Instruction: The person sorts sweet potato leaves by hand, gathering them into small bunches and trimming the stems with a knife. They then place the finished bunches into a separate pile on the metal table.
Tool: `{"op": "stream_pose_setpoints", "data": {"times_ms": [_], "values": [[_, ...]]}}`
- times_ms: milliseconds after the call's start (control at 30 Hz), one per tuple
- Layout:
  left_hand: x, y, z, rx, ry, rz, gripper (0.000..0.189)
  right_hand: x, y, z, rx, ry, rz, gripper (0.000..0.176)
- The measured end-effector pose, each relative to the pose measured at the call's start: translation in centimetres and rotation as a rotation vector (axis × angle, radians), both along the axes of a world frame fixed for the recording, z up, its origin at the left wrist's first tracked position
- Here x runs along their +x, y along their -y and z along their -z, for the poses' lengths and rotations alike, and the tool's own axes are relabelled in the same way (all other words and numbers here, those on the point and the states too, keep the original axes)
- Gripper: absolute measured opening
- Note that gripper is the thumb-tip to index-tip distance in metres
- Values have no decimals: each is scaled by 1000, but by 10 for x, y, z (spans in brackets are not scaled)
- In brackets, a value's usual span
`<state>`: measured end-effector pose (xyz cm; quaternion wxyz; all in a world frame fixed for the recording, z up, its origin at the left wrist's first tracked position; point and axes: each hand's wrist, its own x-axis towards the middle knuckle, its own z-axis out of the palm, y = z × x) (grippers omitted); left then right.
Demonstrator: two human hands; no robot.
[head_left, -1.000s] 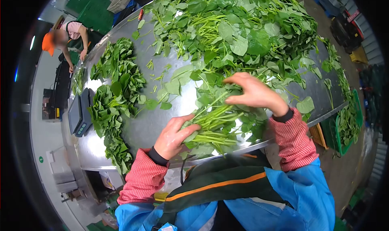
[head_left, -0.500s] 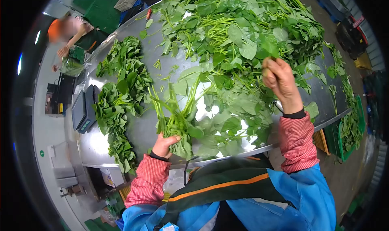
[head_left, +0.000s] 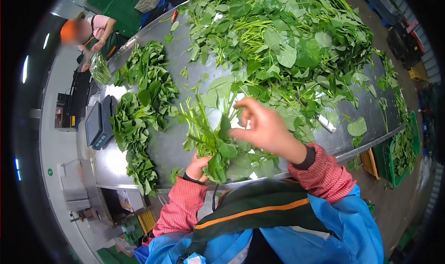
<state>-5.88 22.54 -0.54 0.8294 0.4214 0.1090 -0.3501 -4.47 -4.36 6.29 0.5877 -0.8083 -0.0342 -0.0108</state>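
My left hand (head_left: 198, 165) is wrapped round a bunch of leafy green stems (head_left: 211, 146) near the front edge of the metal table (head_left: 169, 148). Just right of the bunch is my right hand (head_left: 264, 127), its thumb and forefinger apart with nothing visible between them. Loose leaves lie under and beyond it. A large heap of leafy greens (head_left: 287, 37) covers the back and right of the table. To the left, bundled greens (head_left: 143, 111) lie in a long row. A white-handled tool (head_left: 326, 123) rests among leaves right of my right hand.
A scale (head_left: 99, 122) stands at the table's left side. Beyond it, a person in an orange cap (head_left: 99, 30) holds a clear bag of greens (head_left: 99, 68). A green crate (head_left: 396, 159) with greens is at the right. A red object (head_left: 174, 16) lies at the back.
My right hand has moved left and down from the heap to beside the bunch, and no longer holds a leaf. The white-handled tool now shows. The other person's hands and bag have moved right.
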Motion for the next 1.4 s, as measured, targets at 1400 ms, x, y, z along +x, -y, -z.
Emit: {"op": "stream_pose_setpoints", "data": {"times_ms": [1400], "values": [[4,-38,22,97,39,44,56,-3,123,48,-10,-203,-305,40]]}}
